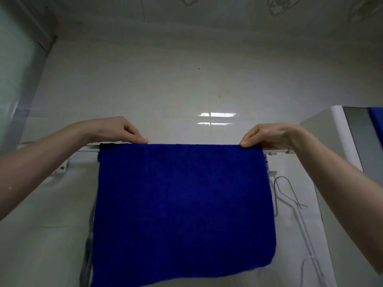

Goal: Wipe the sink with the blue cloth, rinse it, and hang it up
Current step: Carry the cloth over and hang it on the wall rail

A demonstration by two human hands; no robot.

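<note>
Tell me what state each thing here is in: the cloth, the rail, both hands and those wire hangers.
blue cloth: draped over the rail, spread flat, hanging down.
rail: fixed to the wall, carrying the cloth.
left hand: pinching the cloth's top edge near its left end.
right hand: pinching the top edge at its right end.
wire hangers: hanging bare below the rail's right end.

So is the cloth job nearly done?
Nearly. Done: the blue cloth hangs spread over the white rail. In hand: the left hand and right hand pinch its top edge at the rail. Left: only letting go. The sink is out of view, so the wiping and rinsing can't be checked here.
</note>
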